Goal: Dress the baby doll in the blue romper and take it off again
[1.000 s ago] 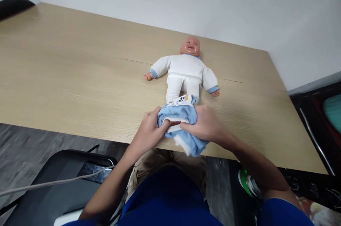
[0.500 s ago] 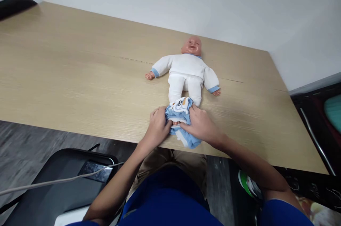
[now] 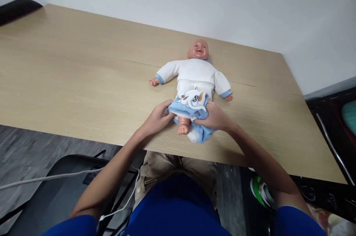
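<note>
A baby doll (image 3: 196,71) in a white top with blue cuffs lies on its back, head toward the wall. Blue and white doll pants (image 3: 186,109) with a cartoon face are bunched over its lower legs. One bare foot (image 3: 183,128) pokes out of a leg opening; the other foot is hidden in the cloth. My left hand (image 3: 160,116) pinches the pants at their left edge. On the opposite edge my right hand (image 3: 215,116) grips the fabric, thumb toward the foot. The second pant leg hangs loose below my right hand.
The doll lies on a wooden table (image 3: 83,80) against a white wall (image 3: 222,2). A black chair (image 3: 55,199) with a white cable (image 3: 50,177) across it stands at the lower left. A green and white round container (image 3: 261,191) is below the table's right front.
The pants have moved up the doll's legs toward its body, and one foot has come out through the leg opening. Both hands moved away from me with the cloth, spreading slightly apart.
</note>
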Motion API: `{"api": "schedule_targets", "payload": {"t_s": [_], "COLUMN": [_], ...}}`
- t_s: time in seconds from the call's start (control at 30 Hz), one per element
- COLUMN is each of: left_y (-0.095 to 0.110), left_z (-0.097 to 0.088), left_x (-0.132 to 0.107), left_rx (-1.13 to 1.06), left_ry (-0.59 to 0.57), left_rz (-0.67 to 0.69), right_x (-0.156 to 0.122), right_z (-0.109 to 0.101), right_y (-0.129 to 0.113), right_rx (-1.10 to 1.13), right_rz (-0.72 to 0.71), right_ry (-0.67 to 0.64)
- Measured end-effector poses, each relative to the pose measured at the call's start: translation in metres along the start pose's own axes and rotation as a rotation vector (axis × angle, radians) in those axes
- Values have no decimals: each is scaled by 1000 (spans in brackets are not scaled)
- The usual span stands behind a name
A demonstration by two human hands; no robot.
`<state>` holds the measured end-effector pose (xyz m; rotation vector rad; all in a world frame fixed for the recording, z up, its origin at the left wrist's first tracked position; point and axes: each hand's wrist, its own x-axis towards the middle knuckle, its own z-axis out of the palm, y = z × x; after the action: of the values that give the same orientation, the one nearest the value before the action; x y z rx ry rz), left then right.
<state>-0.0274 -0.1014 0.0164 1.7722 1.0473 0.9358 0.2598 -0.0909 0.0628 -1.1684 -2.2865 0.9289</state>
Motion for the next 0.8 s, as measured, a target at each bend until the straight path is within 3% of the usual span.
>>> {"api": "schedule_targets", "payload": {"t_s": [0.1,0.2,0.33,0.47,0.6,0.7,0.8], "left_y": [7,8,7,19,47,67,83], "left_z": [-16,-28,-39,-41,-33,-26,-21], "left_x": [5,4,2,14,46,82,118], "left_rx": [-16,-17,6,79,288,460,394], "left_ry": [-129,-167,-187,-128,-137,-282,-468], "left_rz": [-68,-99,-95,8,102,134,105], "right_x": [2,-4,-13,-15,-14,-18,-24], "right_z": [-17,-21,-16,-14,-23,-34,-37], "right_y": [10,25,44,52,55,55,57], "right_rx": [49,259,594,761,719,561,460], "right_rz": [-25,9,116,194,202,194,142], "right_ry": [-57,-32,42,40,-69,-216,-281]}}
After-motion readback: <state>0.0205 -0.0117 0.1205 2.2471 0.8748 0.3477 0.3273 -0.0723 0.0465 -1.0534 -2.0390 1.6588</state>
